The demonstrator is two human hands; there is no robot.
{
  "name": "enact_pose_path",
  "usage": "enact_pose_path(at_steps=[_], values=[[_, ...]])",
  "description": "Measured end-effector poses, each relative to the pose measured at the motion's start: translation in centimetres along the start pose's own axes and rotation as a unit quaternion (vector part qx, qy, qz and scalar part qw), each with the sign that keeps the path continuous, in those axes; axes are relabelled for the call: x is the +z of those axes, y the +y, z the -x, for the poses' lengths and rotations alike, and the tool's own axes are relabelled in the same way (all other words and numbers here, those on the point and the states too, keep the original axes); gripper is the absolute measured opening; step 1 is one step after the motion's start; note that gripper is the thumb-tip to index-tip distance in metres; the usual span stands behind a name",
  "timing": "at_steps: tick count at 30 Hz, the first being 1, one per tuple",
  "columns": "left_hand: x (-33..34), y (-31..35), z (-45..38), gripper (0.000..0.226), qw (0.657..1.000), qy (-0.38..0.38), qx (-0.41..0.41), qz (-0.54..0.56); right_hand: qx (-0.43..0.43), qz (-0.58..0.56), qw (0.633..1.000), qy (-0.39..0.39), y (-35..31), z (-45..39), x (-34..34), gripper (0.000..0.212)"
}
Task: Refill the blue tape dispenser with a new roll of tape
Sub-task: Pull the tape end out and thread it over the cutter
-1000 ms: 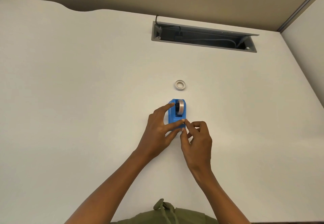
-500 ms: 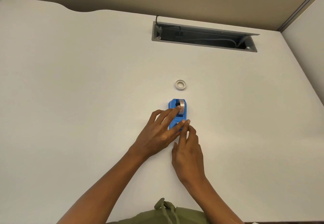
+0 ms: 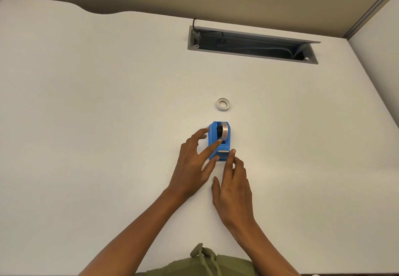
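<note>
The blue tape dispenser stands on the white desk, with a roll of clear tape seated upright in its well. My left hand lies at its left side with fingers spread; the index finger rests across the body and the thumb is near its far left edge. My right hand is just below the dispenser, fingers extended, with the index fingertip touching beside the metal cutter. A small white tape ring lies flat a little beyond the dispenser.
A grey recessed cable tray with wires inside is set into the desk's far side. A beige partition runs behind the desk, and a white side panel rises at the right. My green garment shows at the near edge.
My right hand stopped pinching at the cutter end, straightened its fingers and drew back toward me. My left hand loosened from the dispenser and spread its fingers. The dispenser has stayed put.
</note>
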State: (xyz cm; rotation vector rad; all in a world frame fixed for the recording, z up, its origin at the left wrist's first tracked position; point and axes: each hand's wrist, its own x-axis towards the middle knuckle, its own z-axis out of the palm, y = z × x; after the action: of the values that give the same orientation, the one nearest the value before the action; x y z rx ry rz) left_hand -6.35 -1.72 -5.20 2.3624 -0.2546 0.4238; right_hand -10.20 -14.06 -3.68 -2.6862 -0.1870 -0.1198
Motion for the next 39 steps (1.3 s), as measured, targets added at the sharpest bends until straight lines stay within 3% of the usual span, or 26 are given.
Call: enact_pose_path(at_steps=[6, 12, 14, 19, 25, 29, 32, 34, 39], values=[[0.2, 1.3, -0.4, 0.028, 0.973, 0.052, -0.162, 0.156, 0.011, 0.012, 1.0, -0.02, 0.2, 0.1, 0.0, 0.08], [0.2, 1.3, -1.3, 0.022, 0.955, 0.058, -0.213, 0.196, 0.044, -0.012, 0.996, -0.072, 0.3, 0.0, -0.7, 0.068], [0.2, 1.2, -1.3, 0.02, 0.955, 0.058, -0.213, 0.196, 0.045, -0.028, 0.996, -0.072, 0.7, -0.1, -1.0, 0.061], [0.1, 0.9, -1.5, 0.02, 0.959, 0.049, -0.202, 0.193, 0.079, -0.126, 0.989, 0.014, 1.9, -1.0, -2.0, 0.029], [-0.6, -0.2, -3.1, 0.046, 0.996, -0.056, -0.025, 0.06, 0.202, -0.276, 0.938, 0.053, 3.1, -3.6, -3.5, 0.007], [-0.7, -0.9, -4.3, 0.046, 0.993, -0.114, -0.02, 0.026, 0.218, -0.315, 0.923, 0.048, 3.0, -5.2, -3.7, 0.007], [-0.6, -0.9, -4.6, 0.047, 0.989, -0.123, -0.058, 0.056, 0.195, -0.321, 0.926, 0.038, 2.5, -5.7, -3.7, 0.019], [-0.5, -0.8, -4.7, 0.047, 0.987, -0.12, -0.072, 0.076, 0.178, -0.322, 0.929, 0.034, 2.2, -6.1, -3.7, 0.015], [-0.1, -1.0, -4.8, 0.046, 0.981, -0.114, -0.103, 0.115, 0.125, -0.272, 0.954, 0.025, 1.3, -6.9, -3.1, 0.053]])
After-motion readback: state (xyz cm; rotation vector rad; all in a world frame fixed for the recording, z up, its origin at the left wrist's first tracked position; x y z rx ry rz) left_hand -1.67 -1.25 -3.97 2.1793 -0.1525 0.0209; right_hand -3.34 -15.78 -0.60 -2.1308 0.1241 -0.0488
